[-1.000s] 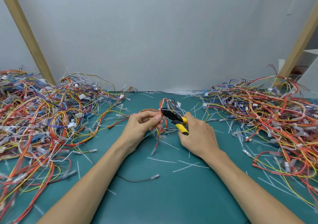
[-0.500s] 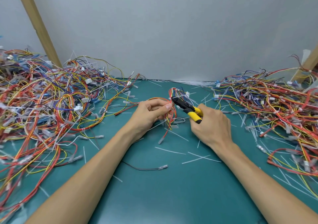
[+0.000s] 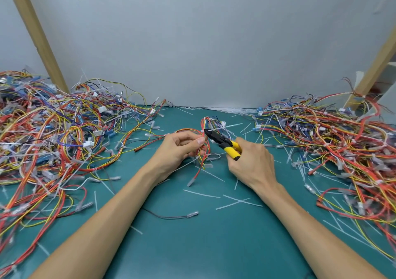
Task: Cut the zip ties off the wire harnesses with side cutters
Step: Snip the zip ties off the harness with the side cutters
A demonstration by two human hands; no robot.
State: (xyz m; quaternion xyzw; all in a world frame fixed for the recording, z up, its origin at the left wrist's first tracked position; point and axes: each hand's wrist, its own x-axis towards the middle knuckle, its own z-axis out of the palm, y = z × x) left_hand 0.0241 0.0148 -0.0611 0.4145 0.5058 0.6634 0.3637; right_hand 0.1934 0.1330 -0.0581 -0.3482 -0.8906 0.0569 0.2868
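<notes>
Still no snip; my right hand is gripping the side cutters, nose staying at the harness my left hand is pinching over the mat; cut apparently still pending.

No writing to read

The side cutters, the white connectors and the grey wall show no legible lettering, label or number.

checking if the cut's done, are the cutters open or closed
Seemingly open: the cutters show two yellow handles apart in the right hand, tip at the wire bundle. Whether the blades meet cannot be told.
</notes>
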